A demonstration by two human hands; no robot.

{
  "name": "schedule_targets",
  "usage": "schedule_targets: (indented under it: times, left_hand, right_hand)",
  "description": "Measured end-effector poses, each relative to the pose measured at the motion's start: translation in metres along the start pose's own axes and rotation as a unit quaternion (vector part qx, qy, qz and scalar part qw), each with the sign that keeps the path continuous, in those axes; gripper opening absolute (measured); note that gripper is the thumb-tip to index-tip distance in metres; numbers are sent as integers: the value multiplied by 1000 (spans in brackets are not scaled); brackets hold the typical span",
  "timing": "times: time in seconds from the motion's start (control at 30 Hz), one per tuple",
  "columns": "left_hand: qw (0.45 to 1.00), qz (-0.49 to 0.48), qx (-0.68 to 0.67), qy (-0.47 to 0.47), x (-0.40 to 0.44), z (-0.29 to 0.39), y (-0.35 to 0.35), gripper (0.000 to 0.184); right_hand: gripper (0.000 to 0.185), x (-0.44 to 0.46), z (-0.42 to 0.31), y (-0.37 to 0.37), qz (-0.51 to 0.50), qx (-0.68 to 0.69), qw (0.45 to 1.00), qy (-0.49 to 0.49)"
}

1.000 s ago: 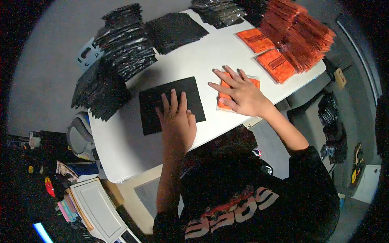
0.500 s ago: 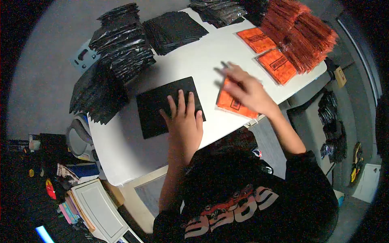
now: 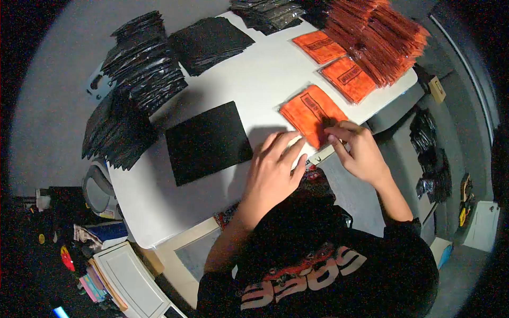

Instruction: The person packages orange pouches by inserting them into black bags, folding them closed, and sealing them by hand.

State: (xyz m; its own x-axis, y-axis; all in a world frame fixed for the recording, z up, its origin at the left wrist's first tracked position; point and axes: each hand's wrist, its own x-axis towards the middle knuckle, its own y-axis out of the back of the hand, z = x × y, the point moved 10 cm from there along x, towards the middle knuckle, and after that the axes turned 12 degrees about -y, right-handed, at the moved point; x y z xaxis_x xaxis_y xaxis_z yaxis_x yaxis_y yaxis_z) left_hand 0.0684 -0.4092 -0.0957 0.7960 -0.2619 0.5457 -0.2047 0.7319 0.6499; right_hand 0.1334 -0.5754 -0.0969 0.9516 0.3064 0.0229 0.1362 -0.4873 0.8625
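Observation:
An orange packet in clear wrap (image 3: 309, 112) lies at the near edge of the white table. My right hand (image 3: 360, 151) is at its near right corner, with thumb and forefinger closed on that corner. My left hand (image 3: 277, 164) hovers beside the packet's left corner, fingers spread and slightly curled, holding nothing visible. A flat black rectangular sheet (image 3: 209, 143) rests on the table to the left of my left hand, touched by neither hand.
Piles of black packets (image 3: 143, 63) and black sheets (image 3: 209, 43) stand along the table's far left. Two orange packets (image 3: 348, 78) lie beside a large orange pile (image 3: 379, 40) at the far right. A white cabinet (image 3: 132, 281) is at the lower left.
My left hand has left the black sheet and moved right to the orange packet. My right hand has come down from over the packet to its near right corner, uncovering most of it.

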Motion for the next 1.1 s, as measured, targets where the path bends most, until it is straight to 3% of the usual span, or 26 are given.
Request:
schedule_targets:
  times: [0.07,0.1,0.13,0.23,0.33,0.5,0.57,0.6,0.67,0.7,0.73,0.8,0.87,0.93,1.07,1.1]
  left_hand:
    - [997,-34,36,-52,7,7,-6,36]
    - [996,-78,23,-47,8,1,-17,53]
    - [995,-79,26,-49,9,-1,-19,53]
    - [986,-141,64,-70,14,-5,-35,76]
    - [979,-165,89,-82,11,-10,-42,71]
    - [982,-129,96,-100,4,-9,-31,49]
    - [987,-117,33,-101,11,-8,-18,38]
    - [988,-116,36,-99,17,-11,-13,38]
    - [982,-184,-27,-43,22,-23,-19,36]
    - [985,-169,-40,21,29,-22,-9,36]
    - [985,-166,-38,24,31,-22,-10,36]
    - [998,-63,-27,16,46,-30,3,37]
    - [997,-68,48,-9,53,-50,-7,41]
    - [980,-182,82,30,53,-66,-26,46]
    - [989,-134,56,8,53,-70,-27,46]
    - [989,-135,57,7,54,-70,-25,46]
  right_hand:
    - [29,0,-14,12,34,1,994,108]
    - [38,3,-16,13,35,-13,990,138]
    - [38,5,-13,12,38,-11,990,139]
    - [65,-2,-17,-6,-15,-74,977,199]
    - [64,-10,-13,-16,-42,-107,971,211]
    - [57,-17,-7,-13,-22,-86,961,261]
    - [39,-18,-20,7,-7,8,961,278]
    - [39,-16,-20,6,-8,9,960,281]
    - [22,-2,-7,9,-29,96,971,216]
    - [21,5,-6,10,-20,92,972,217]
    - [21,7,-5,10,-22,93,971,221]
    - [22,27,23,-6,-103,135,984,60]
    - [23,34,20,-5,-88,129,986,66]
    - [26,41,24,-4,-67,95,993,37]
    - [24,45,22,0,21,167,970,178]
    - [23,50,28,-6,-29,202,968,146]
